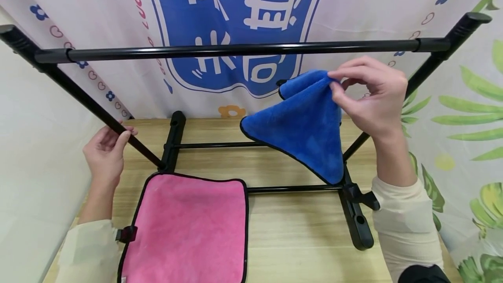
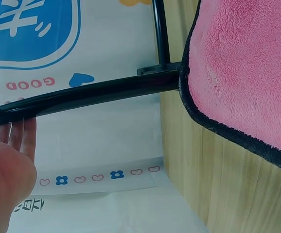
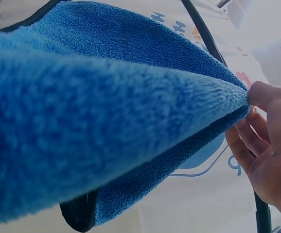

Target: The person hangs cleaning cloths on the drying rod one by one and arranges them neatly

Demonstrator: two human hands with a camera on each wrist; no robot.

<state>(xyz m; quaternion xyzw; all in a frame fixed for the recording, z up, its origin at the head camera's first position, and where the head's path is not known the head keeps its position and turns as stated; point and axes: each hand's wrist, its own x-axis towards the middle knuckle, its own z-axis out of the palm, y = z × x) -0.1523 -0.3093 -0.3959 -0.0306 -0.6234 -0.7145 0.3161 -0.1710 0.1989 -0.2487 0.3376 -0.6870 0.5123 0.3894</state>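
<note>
A blue towel (image 1: 302,125) with black edging hangs in folds from the right hand (image 1: 371,95), which pinches it between thumb and fingers; the right wrist view shows the same blue towel (image 3: 106,111) close up. On the left, the left hand (image 1: 106,152) holds the slanted side post of a black rack (image 1: 243,50), thumb on one side and fingers behind. In the left wrist view that post (image 2: 92,97) lies against the fingers. A pink towel (image 1: 196,226), also edged in black, is spread flat at the rack's front left.
The rack stands on a wood-grain table (image 1: 298,230), its lower bars (image 1: 294,189) running between two black feet (image 1: 357,222). A printed curtain (image 1: 129,12) hangs behind. A leaf-patterned cloth (image 1: 471,143) is at the right.
</note>
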